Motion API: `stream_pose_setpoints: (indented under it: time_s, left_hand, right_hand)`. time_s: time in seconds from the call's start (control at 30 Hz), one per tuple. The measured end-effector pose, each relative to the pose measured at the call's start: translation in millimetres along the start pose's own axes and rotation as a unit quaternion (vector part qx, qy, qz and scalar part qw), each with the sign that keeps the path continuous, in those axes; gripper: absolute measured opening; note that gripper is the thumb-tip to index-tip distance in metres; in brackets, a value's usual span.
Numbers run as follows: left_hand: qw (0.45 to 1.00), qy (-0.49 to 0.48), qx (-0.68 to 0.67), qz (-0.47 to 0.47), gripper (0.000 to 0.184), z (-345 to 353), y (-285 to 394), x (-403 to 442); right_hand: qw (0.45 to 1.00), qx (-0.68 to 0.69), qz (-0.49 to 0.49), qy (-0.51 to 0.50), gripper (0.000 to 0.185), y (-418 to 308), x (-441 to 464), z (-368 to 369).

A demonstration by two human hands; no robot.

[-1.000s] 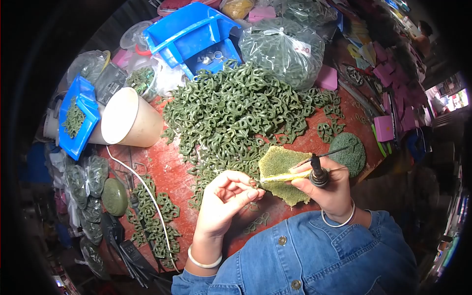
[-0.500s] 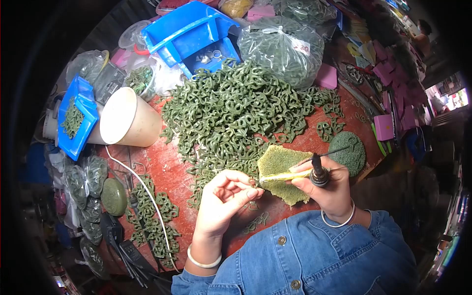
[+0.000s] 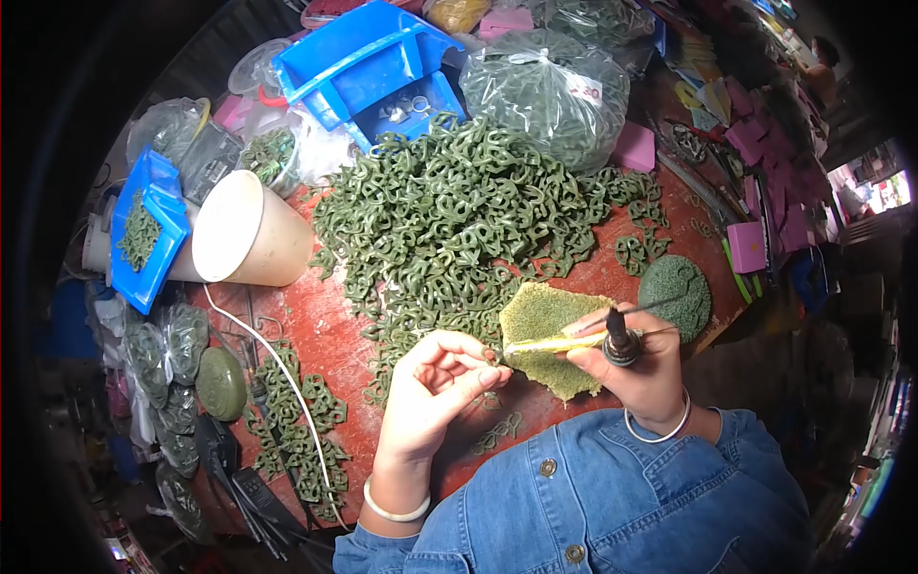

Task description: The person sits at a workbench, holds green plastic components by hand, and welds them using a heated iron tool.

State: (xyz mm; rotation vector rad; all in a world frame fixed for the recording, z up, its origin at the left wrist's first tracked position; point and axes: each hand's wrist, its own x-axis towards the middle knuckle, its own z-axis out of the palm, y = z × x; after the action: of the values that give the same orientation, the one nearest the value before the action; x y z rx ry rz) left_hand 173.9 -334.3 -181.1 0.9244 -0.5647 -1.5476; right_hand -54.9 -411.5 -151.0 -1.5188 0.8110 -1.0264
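Observation:
My right hand is closed round a yellow pen-shaped tool with a black ribbed end; its tip points left toward my other hand. A thin dark rod also sticks out past these fingers. My left hand pinches a small dark green piece at the fingertips, mostly hidden, close to the tool's tip. Beneath the tool lies a rough yellow-green pad. Beyond both hands spreads a large heap of green openwork wax-like pieces.
A round dark green block sits right of the pad. On the left stand a white cup, a blue tray and a white cord. Blue bins and a filled plastic bag line the back. Pink blocks lie right.
Both hands stay almost in place. The black end of the tool in my right hand has tilted slightly, and the dark rod has shifted a little downward.

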Motion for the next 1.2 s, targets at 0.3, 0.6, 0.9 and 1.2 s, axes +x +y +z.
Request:
stream_pose_setpoints:
  time_s: [0.3,0.6,0.9,1.2]
  left_hand:
    - [0.996,-0.027,-0.081,-0.026,0.032,-6.0,3.5,2.1]
    - [0.994,-0.032,-0.100,-0.033,0.037,-6.8,4.6,1.8]
    - [0.993,-0.032,-0.107,-0.031,0.039,-6.3,4.0,1.5]
    - [0.996,-0.015,-0.088,-0.022,0.041,-4.0,4.1,2.2]
  right_hand:
    - [0.996,0.016,0.000,0.089,0.023,-8.8,0.1,-8.5]
    - [0.993,-0.059,0.023,0.101,0.021,-14.3,-4.0,-20.7]
    - [0.967,-0.233,-0.096,0.040,0.021,-14.2,5.5,-20.9]
    - [0.996,-0.063,0.063,-0.029,0.026,-8.4,1.2,-23.5]
